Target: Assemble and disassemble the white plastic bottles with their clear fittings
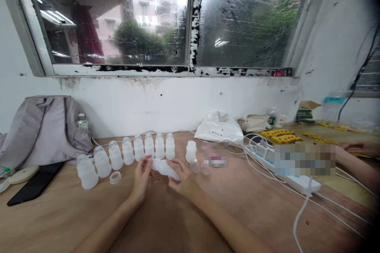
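Observation:
A frosted white baby bottle (165, 169) lies tilted sideways between my hands, a little above the table. My right hand (183, 178) is wrapped round its body. At the neck end, the fingers of my left hand (143, 173) are closed on the bottle; exactly what they pinch there is hidden. Behind them runs a curved row of several upright baby bottles (128, 151) with clear caps. A single bottle without a clear cap (191, 151) stands right of the row. Beside it are two clear caps (205, 168). A translucent ring (115, 177) lies left of my left hand.
At the left are a grey backpack (44, 130) and a black phone (34, 185). A white plastic bag (219, 127) sits by the wall. Cables trail from a white power strip (299, 182) at the right. Another person's arm (356, 166) reaches in near yellow parts (280, 136).

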{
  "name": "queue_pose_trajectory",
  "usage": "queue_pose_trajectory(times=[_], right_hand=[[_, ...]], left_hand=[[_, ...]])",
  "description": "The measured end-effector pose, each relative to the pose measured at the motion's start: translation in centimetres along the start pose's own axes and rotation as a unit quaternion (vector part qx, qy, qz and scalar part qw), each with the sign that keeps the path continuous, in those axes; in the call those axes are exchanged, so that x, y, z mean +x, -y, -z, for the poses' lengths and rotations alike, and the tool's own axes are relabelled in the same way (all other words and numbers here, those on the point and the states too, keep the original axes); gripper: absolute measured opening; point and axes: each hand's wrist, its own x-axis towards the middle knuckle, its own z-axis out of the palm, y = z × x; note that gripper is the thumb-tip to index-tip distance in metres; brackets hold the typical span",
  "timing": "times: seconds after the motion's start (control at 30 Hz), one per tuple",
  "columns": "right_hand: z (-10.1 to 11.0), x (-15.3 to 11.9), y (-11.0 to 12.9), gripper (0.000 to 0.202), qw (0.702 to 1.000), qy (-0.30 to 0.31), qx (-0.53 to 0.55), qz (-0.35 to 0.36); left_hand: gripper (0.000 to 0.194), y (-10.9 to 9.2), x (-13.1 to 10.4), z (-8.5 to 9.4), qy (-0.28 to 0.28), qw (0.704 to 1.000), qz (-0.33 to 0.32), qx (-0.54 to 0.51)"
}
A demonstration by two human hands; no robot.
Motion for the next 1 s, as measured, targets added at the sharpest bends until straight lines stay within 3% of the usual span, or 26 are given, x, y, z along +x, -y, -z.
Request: queue_pose_trajectory(times=[0.17,0.3,0.43,0.6,0.67,0.73,0.8,0.9,1.0], right_hand=[[0.0,-0.1,0.1,0.053,1.0,-0.021,0.004,-0.008],[0.0,0.1,0.4,0.048,0.989,-0.002,0.126,-0.08],[0.2,0.8,1.1,0.033,0.921,0.034,0.314,-0.227],[0.1,1.1,1.7,0.031,0.874,0.002,0.392,-0.289],[0.0,1.1,1.8,0.03,0.825,0.009,0.444,-0.35],[-0.1,1.0,1.9,0.032,0.753,0.043,0.515,-0.408],[-0.1,1.1,2.0,0.033,0.704,0.072,0.562,-0.427],[0.1,1.3,2.2,0.032,0.704,0.057,0.569,-0.421],[0.3,1.5,2.1,0.031,0.708,0.04,0.564,-0.423]], left_hand=[[0.036,-0.2,0.0,0.1,0.014,0.996,0.06,-0.058],[0.04,-0.8,0.0,0.1,0.008,0.994,0.07,-0.084],[0.05,-1.6,0.3,-0.2,0.054,0.985,0.082,-0.144],[0.046,-2.4,1.1,0.3,0.054,0.989,0.123,-0.069],[0.046,-2.9,1.5,0.8,0.097,0.983,0.142,-0.065],[0.048,-3.4,2.0,1.1,0.149,0.976,0.141,-0.073],[0.048,-3.8,2.4,1.4,0.152,0.98,0.123,-0.025],[0.05,-3.9,2.8,1.6,0.098,0.982,0.115,0.113],[0.053,-4.2,2.7,1.7,0.116,0.973,0.146,0.136]])
